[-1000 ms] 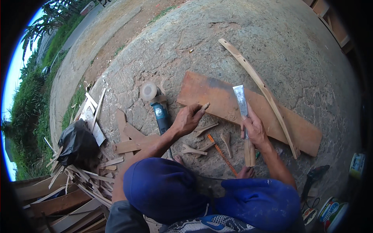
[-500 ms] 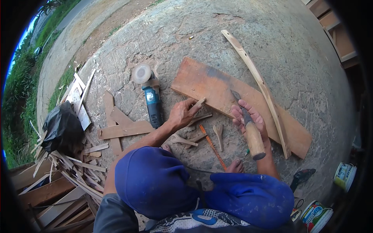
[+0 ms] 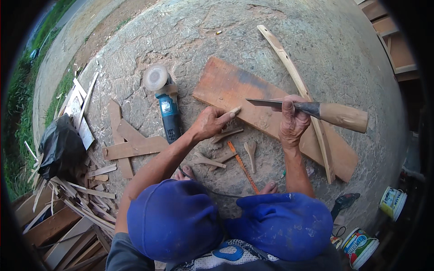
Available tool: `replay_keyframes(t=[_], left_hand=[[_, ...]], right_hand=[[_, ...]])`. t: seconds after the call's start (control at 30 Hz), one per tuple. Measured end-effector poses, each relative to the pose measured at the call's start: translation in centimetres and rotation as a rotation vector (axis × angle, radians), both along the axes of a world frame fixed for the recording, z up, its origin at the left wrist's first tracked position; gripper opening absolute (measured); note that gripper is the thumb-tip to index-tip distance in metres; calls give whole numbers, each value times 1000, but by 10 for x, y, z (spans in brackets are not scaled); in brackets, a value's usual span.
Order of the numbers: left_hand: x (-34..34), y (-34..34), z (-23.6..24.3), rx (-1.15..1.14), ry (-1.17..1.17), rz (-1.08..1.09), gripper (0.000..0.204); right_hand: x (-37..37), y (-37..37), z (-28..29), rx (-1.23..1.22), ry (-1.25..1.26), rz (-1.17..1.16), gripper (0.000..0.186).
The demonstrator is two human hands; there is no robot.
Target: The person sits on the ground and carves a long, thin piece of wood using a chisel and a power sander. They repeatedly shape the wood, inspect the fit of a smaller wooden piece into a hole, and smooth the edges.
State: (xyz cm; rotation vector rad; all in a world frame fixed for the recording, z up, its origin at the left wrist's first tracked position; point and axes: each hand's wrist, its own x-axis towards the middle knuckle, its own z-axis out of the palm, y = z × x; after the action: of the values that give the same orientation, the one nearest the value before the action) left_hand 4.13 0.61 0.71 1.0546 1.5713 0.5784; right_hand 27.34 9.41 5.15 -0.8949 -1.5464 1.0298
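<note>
My left hand (image 3: 210, 122) is closed on a short pale wooden piece (image 3: 233, 112), just over the near edge of a reddish-brown board (image 3: 214, 74). My right hand (image 3: 294, 118) grips a chisel (image 3: 341, 116) by its metal part; the dark blade points left toward the wooden piece, its wooden handle sticking out right. A long curved wooden strip (image 3: 282, 56) lies across the board. Below my hands lie forked and tapered wooden pieces (image 3: 251, 153) and an orange saw blade (image 3: 242, 165), near my bare feet (image 3: 185, 172).
A teal angle grinder (image 3: 166, 108) and crossed offcuts (image 3: 142, 147) lie left. Further left are a black plastic bag (image 3: 61, 147) and a scrap-wood pile (image 3: 63, 230). A drill (image 3: 343, 203) and paint buckets (image 3: 391, 203) sit lower right; wooden frames (image 3: 398, 49) stand upper right.
My right hand has swung the chisel from pointing away to lying sideways, blade leftward, and raised it. The view has shifted slightly; my left hand still holds the short piece.
</note>
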Motion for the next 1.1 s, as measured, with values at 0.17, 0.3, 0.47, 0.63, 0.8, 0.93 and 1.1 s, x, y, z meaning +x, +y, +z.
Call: replay_keyframes(t=[0.17,0.3,0.47,0.63,0.8,0.93,1.1], left_hand=[[-6,-7,-6,45,-19,-6,52],[-2,0,-6,-11,-116,13,52],[-6,4,-5,-48,-147,-6,51],[-10,6,-6,-59,-160,-30,50],[-12,5,-6,-37,-178,-20,51],[-13,5,-7,-38,-215,-18,51],[-14,7,-8,-72,-238,7,50]], right_hand=[[-51,1,9,-93,402,-2,21],[-57,6,2,-298,476,114,30],[-66,14,-19,-443,559,286,42],[-77,17,-28,-444,616,254,49],[-81,19,-29,-448,641,267,48],[-79,22,-30,-388,596,286,47],[-78,22,-31,-428,665,275,47]])
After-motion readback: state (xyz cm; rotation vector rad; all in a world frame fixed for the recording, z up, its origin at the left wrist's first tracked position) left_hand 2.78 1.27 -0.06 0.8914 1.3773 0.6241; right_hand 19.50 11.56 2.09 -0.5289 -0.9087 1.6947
